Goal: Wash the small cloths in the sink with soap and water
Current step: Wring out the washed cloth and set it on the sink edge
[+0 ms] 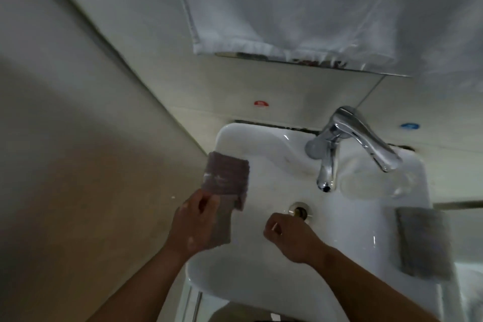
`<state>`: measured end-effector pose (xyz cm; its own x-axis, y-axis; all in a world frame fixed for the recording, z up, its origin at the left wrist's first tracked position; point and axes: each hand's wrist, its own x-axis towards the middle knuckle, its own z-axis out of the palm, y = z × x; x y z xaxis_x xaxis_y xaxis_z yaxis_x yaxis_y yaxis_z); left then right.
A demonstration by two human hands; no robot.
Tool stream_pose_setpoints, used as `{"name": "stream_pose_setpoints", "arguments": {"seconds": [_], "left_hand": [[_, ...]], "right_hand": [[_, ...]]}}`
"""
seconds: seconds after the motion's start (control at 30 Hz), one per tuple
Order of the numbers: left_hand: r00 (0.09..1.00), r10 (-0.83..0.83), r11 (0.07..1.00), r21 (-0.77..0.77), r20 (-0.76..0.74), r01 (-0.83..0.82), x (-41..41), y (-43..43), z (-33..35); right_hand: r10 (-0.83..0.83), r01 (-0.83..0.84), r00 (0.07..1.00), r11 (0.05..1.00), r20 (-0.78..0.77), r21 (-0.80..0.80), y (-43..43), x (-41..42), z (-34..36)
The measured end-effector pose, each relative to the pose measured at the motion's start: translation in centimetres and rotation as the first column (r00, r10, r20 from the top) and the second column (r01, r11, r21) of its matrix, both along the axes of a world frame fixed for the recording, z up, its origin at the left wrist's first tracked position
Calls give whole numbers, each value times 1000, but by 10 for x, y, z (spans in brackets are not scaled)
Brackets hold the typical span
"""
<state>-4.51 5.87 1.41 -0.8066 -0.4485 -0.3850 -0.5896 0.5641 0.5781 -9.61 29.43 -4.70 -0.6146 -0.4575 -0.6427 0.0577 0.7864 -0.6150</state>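
The person's left hand (194, 219) grips a small brownish-grey cloth (225, 180) w/ soap suds on it, held up over the left rim of the white sink (261, 277). The right hand (290, 234) is empty, fingers curled in loose, just above the round metal drain (300, 209). A 2nd grey cloth (423, 240) lies on the sink's right edge. Further back: shiny chrome tap (339, 144), then a white towel (300, 5) hanging on the wall.
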Motion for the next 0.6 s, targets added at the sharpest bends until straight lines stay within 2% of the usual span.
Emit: {"name": "stream_pose_setpoints", "arguments": {"seconds": [0.1, 0.2, 0.27, 0.37, 0.53, 0.6], "left_hand": [[992, -55, 993, -113, -113, 42, 1, -26, -6], [969, -164, 976, -174, -187, 131, -1, -42, -17], [961, -224, 966, -164, -160, 198, -1, -49, -29], [947, -288, 956, -99, -144, 276, 2, -53, -34], [964, -260, 965, -60, -49, 257, 12, -63, -40], [962, -274, 957, -99, 14, 274, 15, -69, -42]], "right_hand": [[-13, 11, 997, 1000, -82, -19, -36, -9, -1], [-9, -5, 972, 998, -233, -61, -63, -17, -2], [-24, -7, 952, 995, -306, -100, -76, -21, 0], [-23, -18, 950, 992, -313, -127, -89, -23, 1], [12, -42, 967, 993, -256, -114, -100, -18, -3], [28, -58, 960, 994, -279, -98, -100, -15, -4]]}}
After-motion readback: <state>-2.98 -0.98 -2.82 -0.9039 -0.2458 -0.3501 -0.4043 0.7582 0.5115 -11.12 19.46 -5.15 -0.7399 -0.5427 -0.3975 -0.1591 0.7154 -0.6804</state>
